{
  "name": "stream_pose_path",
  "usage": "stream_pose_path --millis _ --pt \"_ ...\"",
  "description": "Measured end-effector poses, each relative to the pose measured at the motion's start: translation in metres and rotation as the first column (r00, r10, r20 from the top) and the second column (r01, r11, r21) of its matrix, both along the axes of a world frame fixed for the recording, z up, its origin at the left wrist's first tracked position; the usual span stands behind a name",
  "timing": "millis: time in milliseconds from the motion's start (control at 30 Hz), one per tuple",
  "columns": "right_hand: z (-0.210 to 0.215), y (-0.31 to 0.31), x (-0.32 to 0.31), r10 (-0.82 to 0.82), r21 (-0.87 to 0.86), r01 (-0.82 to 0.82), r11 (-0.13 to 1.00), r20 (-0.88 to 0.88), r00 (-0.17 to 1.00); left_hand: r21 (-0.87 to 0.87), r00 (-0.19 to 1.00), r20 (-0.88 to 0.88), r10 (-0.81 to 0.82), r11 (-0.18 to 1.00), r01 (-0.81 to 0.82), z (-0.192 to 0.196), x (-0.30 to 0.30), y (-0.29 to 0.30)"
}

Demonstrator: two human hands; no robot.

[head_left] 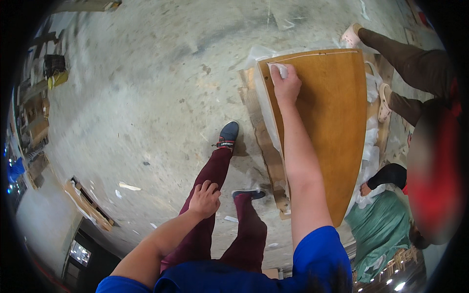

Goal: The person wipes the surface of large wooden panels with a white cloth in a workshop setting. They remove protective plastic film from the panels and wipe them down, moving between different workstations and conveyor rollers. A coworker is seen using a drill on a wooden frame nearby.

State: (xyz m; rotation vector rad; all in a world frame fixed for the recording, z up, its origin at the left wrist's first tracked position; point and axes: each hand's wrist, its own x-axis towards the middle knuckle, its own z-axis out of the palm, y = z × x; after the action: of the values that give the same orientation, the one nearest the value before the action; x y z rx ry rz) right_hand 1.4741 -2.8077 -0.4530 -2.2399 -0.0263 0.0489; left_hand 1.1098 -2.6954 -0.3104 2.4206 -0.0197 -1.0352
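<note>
My right hand [287, 87] is closed around a white wad [282, 71], cloth or foam, at the far left corner of a brown wooden panel [332, 132]. The wad presses on the panel's face beside a pale strip along the edge. A small dark hole [266, 78] shows in the panel's left margin. The panel has a curved right side and narrows toward me; my right forearm hides part of its left edge. My left hand [205, 199] rests on my left leg, fingers apart and slightly bent, holding nothing.
Cardboard [266, 146] and white plastic wrap [370, 151] lie under the panel. At the right, a co-worker's hand [365, 189] touches the wrap near a green cloth or sack [381, 227]. Wooden pieces [88, 205] lie at left; scraps dot the concrete floor [161, 97].
</note>
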Motion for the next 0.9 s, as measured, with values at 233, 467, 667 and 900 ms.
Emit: stream_pose_path --millis 233,467,667,900 --pt "-0.002 -0.007 -0.012 0.013 0.04 -0.01 0.999 -0.069 0.998 0.011 0.997 0.069 0.039 0.999 -0.04 -0.001 -0.017 -0.01" --pt "-0.002 -0.028 -0.038 0.004 0.046 -0.001 0.999 -0.046 0.999 0.026 0.999 0.033 0.016 1.0 -0.017 -0.002 -0.036 -0.02" --pt "0.003 -0.026 -0.038 -0.01 0.04 0.012 0.999 -0.052 0.999 0.036 0.997 0.074 0.008 0.999 -0.011 -0.002 -0.046 -0.024" --pt "0.003 -0.031 -0.045 -0.033 -0.006 0.033 0.999 -0.06 0.998 0.046 0.999 0.047 0.015 0.999 -0.017 -0.002 -0.049 -0.024"
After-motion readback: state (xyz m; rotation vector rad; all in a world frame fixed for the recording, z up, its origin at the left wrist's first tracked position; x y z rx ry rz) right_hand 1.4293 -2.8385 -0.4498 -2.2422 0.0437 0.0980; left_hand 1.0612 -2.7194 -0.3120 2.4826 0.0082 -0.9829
